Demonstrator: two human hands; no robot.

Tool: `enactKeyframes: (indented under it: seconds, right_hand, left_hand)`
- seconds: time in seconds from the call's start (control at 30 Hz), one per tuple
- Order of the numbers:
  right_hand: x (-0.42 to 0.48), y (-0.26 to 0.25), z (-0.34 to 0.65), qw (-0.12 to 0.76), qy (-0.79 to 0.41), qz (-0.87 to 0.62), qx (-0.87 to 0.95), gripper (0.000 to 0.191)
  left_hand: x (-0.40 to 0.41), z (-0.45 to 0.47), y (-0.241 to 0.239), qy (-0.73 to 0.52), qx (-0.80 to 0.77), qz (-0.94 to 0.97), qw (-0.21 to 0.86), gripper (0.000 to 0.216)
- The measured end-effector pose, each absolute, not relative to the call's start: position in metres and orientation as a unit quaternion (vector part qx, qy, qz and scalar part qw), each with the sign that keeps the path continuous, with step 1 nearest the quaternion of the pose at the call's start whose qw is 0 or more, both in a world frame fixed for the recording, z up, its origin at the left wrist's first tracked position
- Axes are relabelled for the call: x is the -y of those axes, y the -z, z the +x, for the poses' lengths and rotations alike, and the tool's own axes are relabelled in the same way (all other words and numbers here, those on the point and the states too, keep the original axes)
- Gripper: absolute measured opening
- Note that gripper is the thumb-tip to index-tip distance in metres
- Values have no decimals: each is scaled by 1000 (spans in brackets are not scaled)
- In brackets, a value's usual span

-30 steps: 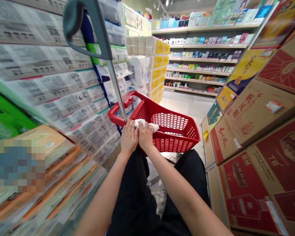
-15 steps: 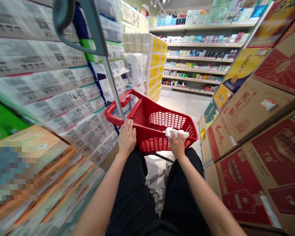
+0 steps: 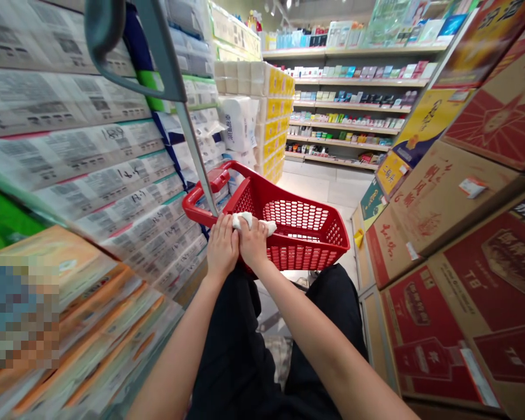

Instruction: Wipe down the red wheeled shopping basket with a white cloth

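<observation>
A red plastic shopping basket (image 3: 306, 233) stands on the floor in front of me, with a grey pull handle (image 3: 157, 64) rising up to the top left. My left hand (image 3: 221, 248) grips the basket's near rim beside the handle's pole. My right hand (image 3: 254, 244) is right next to it, closed on a white cloth (image 3: 250, 221) pressed on the same rim. Nothing lies inside the basket. My black trousers fill the lower middle.
Stacked tissue packs (image 3: 114, 181) line the left side of the narrow aisle. Red and brown cartons (image 3: 459, 245) are piled on the right. Shelves of small goods (image 3: 354, 105) stand at the far end, across pale floor tiles (image 3: 328, 186).
My right hand slid the cloth along the near rim from the left to the right corner, then back to the left beside my left hand. My left hand stayed on the rim.
</observation>
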State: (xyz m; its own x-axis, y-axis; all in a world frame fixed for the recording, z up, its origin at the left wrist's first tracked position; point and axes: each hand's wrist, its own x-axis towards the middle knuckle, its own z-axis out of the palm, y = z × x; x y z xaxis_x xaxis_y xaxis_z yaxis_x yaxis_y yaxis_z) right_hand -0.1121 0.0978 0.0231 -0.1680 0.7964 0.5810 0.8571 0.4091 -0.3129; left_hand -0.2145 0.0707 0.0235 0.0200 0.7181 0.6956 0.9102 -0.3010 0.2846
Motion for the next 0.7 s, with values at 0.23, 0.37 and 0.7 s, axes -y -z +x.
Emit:
enactKeyframes:
  seconds: [0.23,0.37,0.7]
  right_hand:
    - [-93,24,-16,322,108,-548,765,41]
    - [-86,42,38,311,143,-569,748,40]
    - [-89,0,-65,333,102,-544,763,44]
  left_hand:
    - [-70,-213,-24,399,577,-702,124,51]
    - [-71,-213,-23,398,579,-701,121,51]
    - [-72,-213,-22,405,571,-704,124,51]
